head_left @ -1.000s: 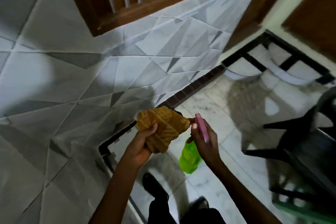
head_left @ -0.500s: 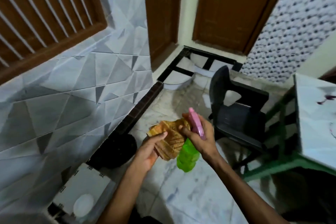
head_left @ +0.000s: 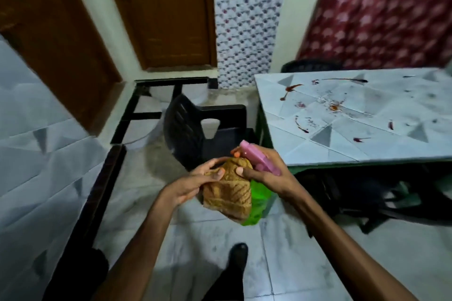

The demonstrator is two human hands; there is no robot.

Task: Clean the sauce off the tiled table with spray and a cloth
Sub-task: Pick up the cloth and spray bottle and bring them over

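The floor below the fingers is pale, glossy marble slab. Up and right of the fingers, well apart from them, stands the surface: a flat rectangular top of smooth pale tiles cut into grey triangles, on a green frame. A black moulded plastic chair with a slotted back sits just beyond the fingers.

Between the two hands hangs the cloth, a bunched, coarse-woven mustard rag with brown stripes. The left hand grips its top, fingers curled over it and thumb pressed on. Behind the cloth is the bottle, translucent green plastic with a blocky pink trigger head. The right hand is wrapped round its neck, thumb touching the cloth.

Sauce lies on the surface in thin dark-red streaks, blots and speckles, far from the fingers.
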